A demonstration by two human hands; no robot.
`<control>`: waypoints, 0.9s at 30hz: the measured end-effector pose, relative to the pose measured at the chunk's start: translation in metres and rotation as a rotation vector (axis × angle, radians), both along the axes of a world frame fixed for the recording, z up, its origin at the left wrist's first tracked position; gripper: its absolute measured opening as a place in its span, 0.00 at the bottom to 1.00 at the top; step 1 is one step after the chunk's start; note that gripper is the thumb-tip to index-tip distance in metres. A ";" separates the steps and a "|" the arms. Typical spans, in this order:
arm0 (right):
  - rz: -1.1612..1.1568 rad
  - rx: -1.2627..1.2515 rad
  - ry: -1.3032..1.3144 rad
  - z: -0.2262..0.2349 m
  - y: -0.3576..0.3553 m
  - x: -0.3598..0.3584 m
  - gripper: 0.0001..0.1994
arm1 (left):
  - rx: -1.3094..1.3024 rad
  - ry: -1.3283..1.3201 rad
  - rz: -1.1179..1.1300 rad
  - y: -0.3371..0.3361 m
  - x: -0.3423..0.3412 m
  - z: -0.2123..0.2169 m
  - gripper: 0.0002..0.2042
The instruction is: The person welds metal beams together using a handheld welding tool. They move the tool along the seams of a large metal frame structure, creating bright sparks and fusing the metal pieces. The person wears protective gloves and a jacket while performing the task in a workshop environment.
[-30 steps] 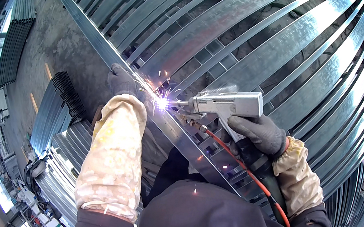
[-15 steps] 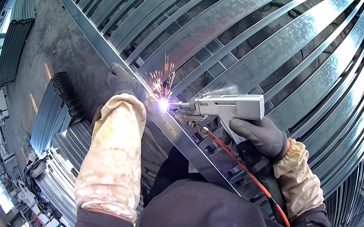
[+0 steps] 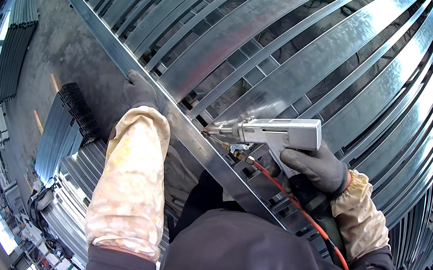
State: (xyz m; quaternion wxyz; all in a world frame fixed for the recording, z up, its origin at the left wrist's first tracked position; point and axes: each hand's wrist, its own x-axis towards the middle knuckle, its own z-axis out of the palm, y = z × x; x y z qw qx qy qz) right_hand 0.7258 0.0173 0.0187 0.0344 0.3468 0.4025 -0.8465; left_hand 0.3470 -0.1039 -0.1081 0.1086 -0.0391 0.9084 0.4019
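Observation:
My right hand (image 3: 317, 166), in a grey glove, is closed around the handle of a silver handheld welding gun (image 3: 280, 132). The gun's nozzle meets a long metal rail (image 3: 207, 153), close to where a flat slat (image 3: 267, 106) joins it. No spark or arc glows at the tip. On the rail's near side, left of the nozzle, my gloved left hand (image 3: 143, 94) grips the edge; some of its fingers are hidden. An orange hose (image 3: 286, 195) and a dark cable run from the gun back past my right forearm.
Many shiny metal slats and narrow bars fan out beyond the rail, with gaps between them. Stacked dark profiles (image 3: 15, 50) lie at far left. Nearer are a bundle of curved metal strips (image 3: 58, 137) and a pile of long bars (image 3: 72, 208) beside my left arm.
The bright arc and flying sparks at the nozzle have gone out. The gun has shifted slightly; my left hand stays on the rail.

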 end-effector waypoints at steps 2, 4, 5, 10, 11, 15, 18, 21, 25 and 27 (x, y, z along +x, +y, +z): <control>0.026 0.038 -0.036 -0.005 -0.001 0.007 0.22 | 0.012 -0.023 0.002 0.002 -0.002 0.001 0.32; 0.090 -0.089 -0.098 0.010 0.007 0.004 0.22 | 0.016 -0.029 0.007 -0.002 -0.005 -0.002 0.32; 0.085 -0.017 -0.072 0.002 0.006 0.006 0.23 | 0.019 -0.024 0.004 -0.006 -0.007 -0.004 0.32; 0.058 0.121 -0.035 -0.016 0.001 0.016 0.24 | 0.021 -0.104 0.022 0.018 0.028 0.043 0.33; 0.041 0.122 -0.023 -0.014 0.000 0.015 0.25 | 0.048 -0.129 0.028 0.020 0.033 0.050 0.33; 0.021 0.127 0.004 -0.012 -0.001 0.015 0.26 | 0.031 -0.129 -0.004 0.017 0.028 0.046 0.33; 0.024 0.128 0.012 -0.015 -0.002 0.015 0.27 | 0.012 -0.117 0.024 0.009 0.013 0.024 0.33; 0.034 0.141 0.013 -0.013 -0.003 0.015 0.27 | -0.023 -0.036 0.006 -0.002 -0.002 0.003 0.33; 0.068 0.154 -0.014 -0.014 -0.001 0.018 0.27 | -0.015 -0.087 -0.012 0.003 0.004 0.010 0.33; 0.068 0.168 -0.009 -0.014 -0.002 0.018 0.27 | -0.051 -0.076 -0.014 0.005 0.005 0.012 0.33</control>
